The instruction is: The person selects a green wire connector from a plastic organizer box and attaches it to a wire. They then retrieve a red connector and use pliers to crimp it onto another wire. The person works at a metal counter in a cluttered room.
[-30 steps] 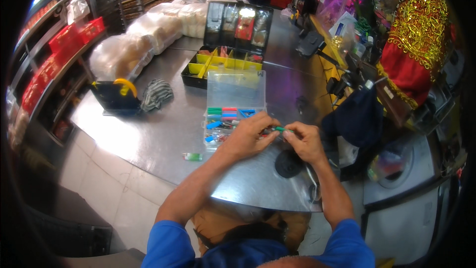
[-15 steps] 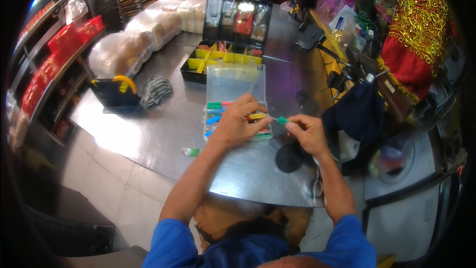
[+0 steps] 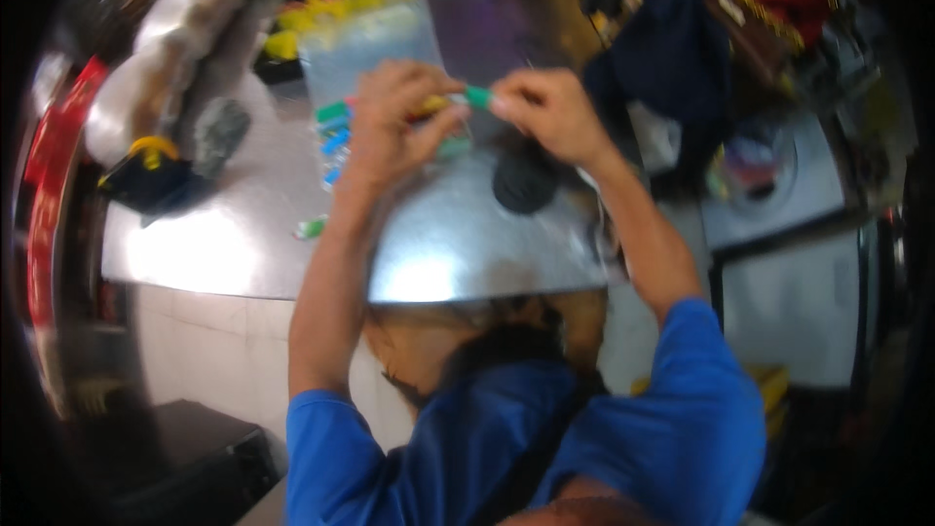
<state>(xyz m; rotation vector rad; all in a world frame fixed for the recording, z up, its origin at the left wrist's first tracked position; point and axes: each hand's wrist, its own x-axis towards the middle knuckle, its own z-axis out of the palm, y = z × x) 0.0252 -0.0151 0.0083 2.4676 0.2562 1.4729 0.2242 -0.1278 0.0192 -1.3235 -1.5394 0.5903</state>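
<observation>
The view has swung down and blurred since half a second ago; the right hand (image 3: 550,115) keeps a narrow grip on the green piece (image 3: 477,97), now nearer the left hand (image 3: 394,125), which holds a yellow thing (image 3: 429,105); both stay by the clear box (image 3: 368,47).

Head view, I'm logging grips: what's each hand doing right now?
Left hand: closed on a yellow thing, too blurred to identify.
Right hand: closed, pinching a small green piece.

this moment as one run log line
left hand: gripping yellowish item; right hand: pinching green piece; nearby: open clear case, black round object on metal table; image: blurred
</observation>
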